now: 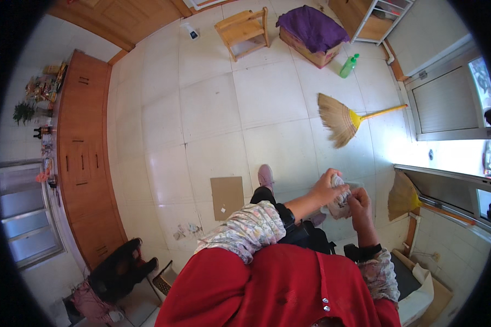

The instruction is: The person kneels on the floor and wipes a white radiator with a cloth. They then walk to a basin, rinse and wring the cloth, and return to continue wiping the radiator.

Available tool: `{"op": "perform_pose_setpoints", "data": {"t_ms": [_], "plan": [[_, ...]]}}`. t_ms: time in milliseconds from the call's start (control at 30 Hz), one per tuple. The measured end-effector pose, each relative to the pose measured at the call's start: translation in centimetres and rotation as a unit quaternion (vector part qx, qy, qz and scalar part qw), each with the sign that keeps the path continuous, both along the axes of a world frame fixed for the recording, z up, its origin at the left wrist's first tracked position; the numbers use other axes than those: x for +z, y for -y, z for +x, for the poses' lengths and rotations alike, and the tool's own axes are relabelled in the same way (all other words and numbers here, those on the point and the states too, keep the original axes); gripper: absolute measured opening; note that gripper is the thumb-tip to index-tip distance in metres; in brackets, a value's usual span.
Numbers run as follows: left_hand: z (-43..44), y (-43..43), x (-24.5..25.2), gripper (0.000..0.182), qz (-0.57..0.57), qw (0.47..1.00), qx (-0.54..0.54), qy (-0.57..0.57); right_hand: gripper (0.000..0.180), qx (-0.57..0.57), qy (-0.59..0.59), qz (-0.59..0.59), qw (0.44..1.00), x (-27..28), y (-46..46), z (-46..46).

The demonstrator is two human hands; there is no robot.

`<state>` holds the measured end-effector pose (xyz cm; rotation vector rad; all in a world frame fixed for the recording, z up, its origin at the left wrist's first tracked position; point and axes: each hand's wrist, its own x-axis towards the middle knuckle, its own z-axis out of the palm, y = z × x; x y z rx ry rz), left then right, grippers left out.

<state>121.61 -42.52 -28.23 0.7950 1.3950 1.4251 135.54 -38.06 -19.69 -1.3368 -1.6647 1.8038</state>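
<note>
A crumpled, pale patterned cloth (340,206) is bunched up in front of my body, to the right of my feet. My left hand (328,189) grips its upper left side. On its right side, the fingers of my right hand (359,200) pinch the same cloth. Part of the cloth is hidden behind my fingers. Beneath and behind it shows a pale, flat-looking surface (356,184), too covered to name. Both forearms wear floral sleeve covers (249,229) and dark wrist bands. One pink shoe (266,176) stands on the tiled floor to the left of my hands.
A straw broom (338,119) lies ahead; another broom (403,196) leans by the open door (446,184). Farther off are a green bottle (349,66), a box draped in purple cloth (311,36), a wooden chair (243,30) and a spray bottle (191,32). Cardboard (227,196) lies left.
</note>
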Motion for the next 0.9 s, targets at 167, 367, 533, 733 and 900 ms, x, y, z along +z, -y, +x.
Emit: {"op": "perform_pose_setpoints", "data": {"t_ms": [167, 367, 533, 733, 900], "plan": [[-13.1, 2.0, 4.2, 0.042, 0.003, 0.964, 0.042, 0.263, 0.003, -0.047, -0.065, 0.072, 0.994, 1.5, -0.2, -11.4], [-26.3, 4.3, 8.6, 0.037, 0.091, 0.863, 0.181, 0.463, 0.002, -0.108, -0.301, -0.175, 0.931, 4.7, -0.8, -22.7], [-31.6, 5.3, 11.1, 0.058, 0.175, 0.846, 0.203, 0.462, 0.007, -0.075, -0.370, -0.257, 0.890, 6.2, -1.9, -28.2], [-36.4, 4.8, 12.3, 0.055, 0.218, 0.834, 0.268, 0.430, 0.031, -0.016, -0.386, -0.321, 0.865, 4.3, -3.7, -33.8], [-42.6, 3.0, 12.5, 0.039, 0.183, 0.775, 0.336, 0.503, 0.035, -0.011, -0.318, -0.335, 0.887, 3.2, -5.7, -40.3]]}}
